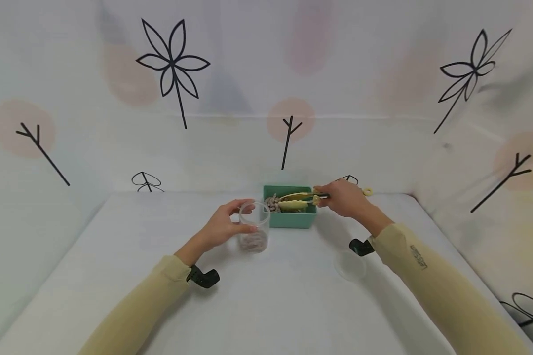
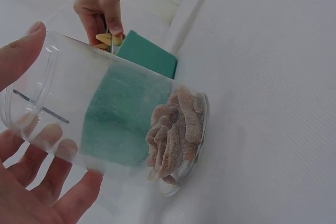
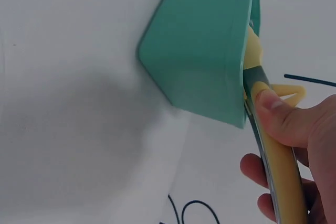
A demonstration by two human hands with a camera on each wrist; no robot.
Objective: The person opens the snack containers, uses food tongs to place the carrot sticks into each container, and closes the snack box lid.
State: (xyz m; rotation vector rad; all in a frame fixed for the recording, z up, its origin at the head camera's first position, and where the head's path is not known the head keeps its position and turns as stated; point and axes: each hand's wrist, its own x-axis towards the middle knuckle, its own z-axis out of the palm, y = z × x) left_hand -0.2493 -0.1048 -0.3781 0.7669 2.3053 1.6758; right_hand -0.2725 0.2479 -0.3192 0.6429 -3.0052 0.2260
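A clear jar (image 1: 254, 234) is held upright by the left hand (image 1: 219, 228), its grip curled about the upper part. Brownish strips (image 2: 176, 135) are gathered at the bottom of the jar. Yellow tongs (image 1: 295, 204) are clasped in the grip of the right hand (image 1: 345, 198); their heads are contained within a green box (image 1: 290, 221), where similar strips are seen. Whether any are pinched cannot be told. The jar is placed just beside the box's left front corner. A transparent disc (image 1: 350, 265) is laid on the white surface (image 1: 266, 305).
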